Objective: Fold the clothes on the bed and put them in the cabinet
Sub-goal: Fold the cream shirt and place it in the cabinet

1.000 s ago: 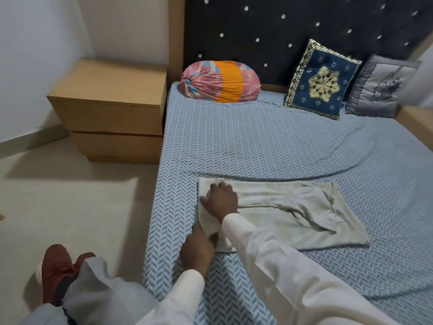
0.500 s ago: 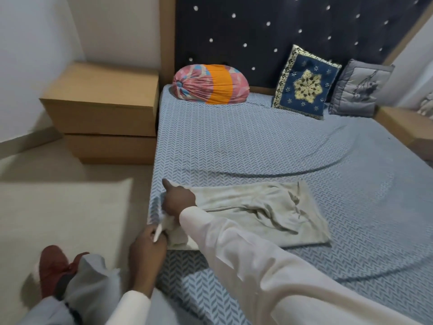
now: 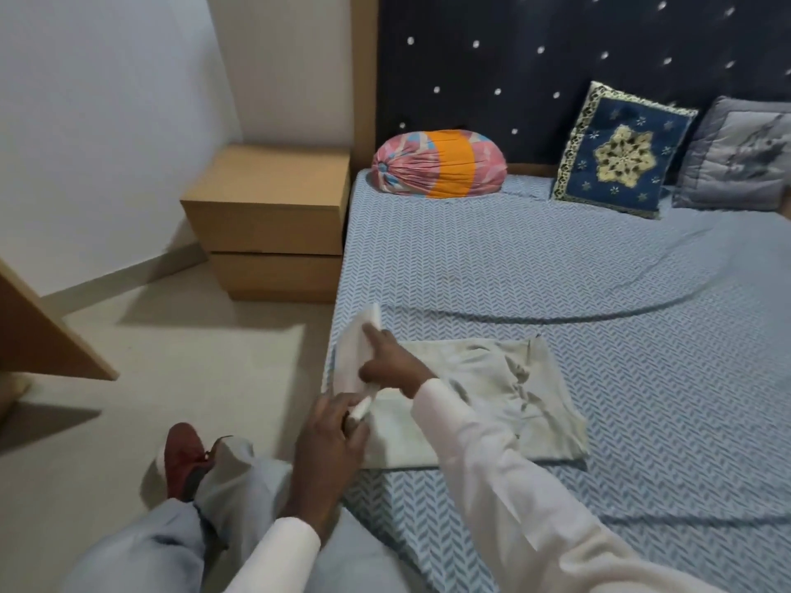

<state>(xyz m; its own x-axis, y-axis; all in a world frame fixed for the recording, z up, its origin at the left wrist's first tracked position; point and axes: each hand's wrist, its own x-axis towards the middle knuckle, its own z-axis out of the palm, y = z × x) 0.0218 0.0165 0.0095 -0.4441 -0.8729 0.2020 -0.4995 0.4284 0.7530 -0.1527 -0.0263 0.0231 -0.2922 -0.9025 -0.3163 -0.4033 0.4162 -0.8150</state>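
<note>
A pale beige garment [image 3: 492, 387] lies partly folded on the blue patterned bed [image 3: 513, 271], close to its left edge. My right hand [image 3: 387, 361] grips the garment's left end and holds it lifted upright off the sheet. My left hand [image 3: 331, 438] pinches the near left corner of the same cloth at the mattress edge. The rest of the garment lies flat and creased to the right. A wooden panel [image 3: 43, 336], possibly part of a cabinet, juts in at the left edge.
A wooden two-drawer bedside unit [image 3: 269, 224] stands left of the bed by the wall. An orange-pink bolster [image 3: 438, 164], a blue embroidered cushion [image 3: 620, 151] and a grey cushion [image 3: 736, 160] lean on the dark headboard. My red shoe [image 3: 182, 457] rests on the beige floor.
Both hands have taken hold of the garment's left end and raised it off the sheet. The view has shifted, bringing a wooden panel in at the left.
</note>
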